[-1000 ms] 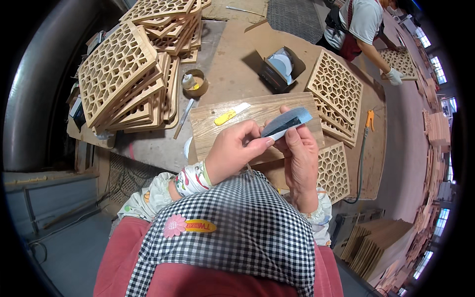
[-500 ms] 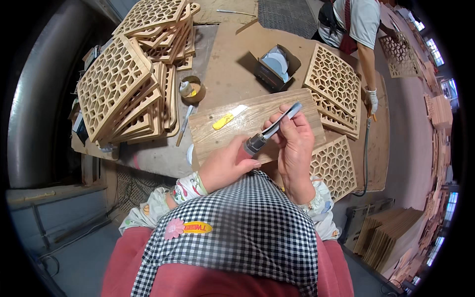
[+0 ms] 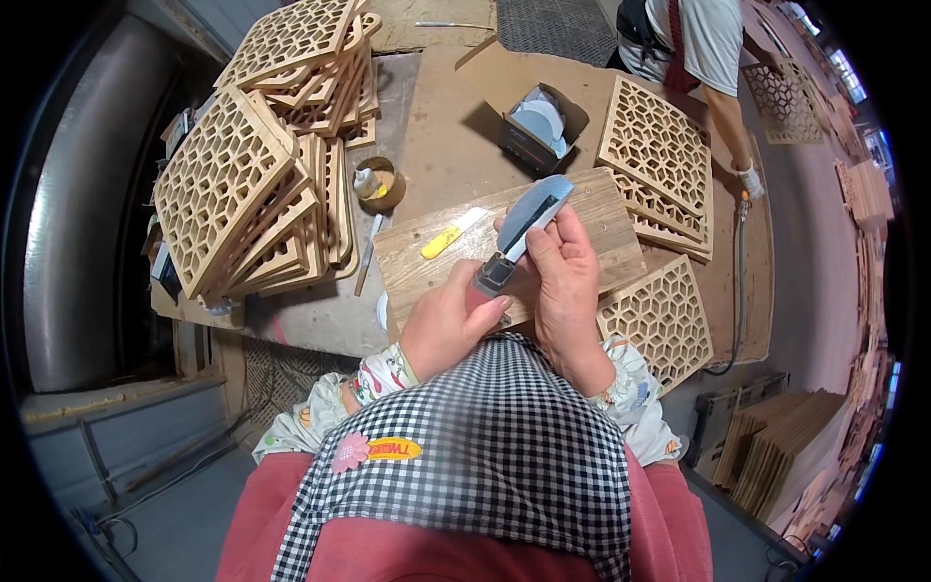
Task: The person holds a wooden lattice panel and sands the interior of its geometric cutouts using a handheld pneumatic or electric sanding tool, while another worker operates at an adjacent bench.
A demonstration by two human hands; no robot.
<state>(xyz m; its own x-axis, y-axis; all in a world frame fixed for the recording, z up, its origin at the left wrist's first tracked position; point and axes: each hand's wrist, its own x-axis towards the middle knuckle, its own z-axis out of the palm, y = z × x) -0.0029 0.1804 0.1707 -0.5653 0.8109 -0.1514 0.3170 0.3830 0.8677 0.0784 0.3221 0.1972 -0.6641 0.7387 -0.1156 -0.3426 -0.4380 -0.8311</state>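
Over a board [image 3: 616, 233] on the worktop [image 3: 432, 126], the left hand [image 3: 446, 315] wraps its grip around a tool [image 3: 493, 275]; the right hand [image 3: 567, 291] pinches a blue disc [image 3: 529, 208] at its end.

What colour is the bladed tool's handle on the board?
The handle is yellow; see the head view.

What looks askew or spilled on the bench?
The tall panel stack at left: its panels sit fanned and twisted, edges out of line, unlike the neater panel pile at right. I can't make out any spill or damage.
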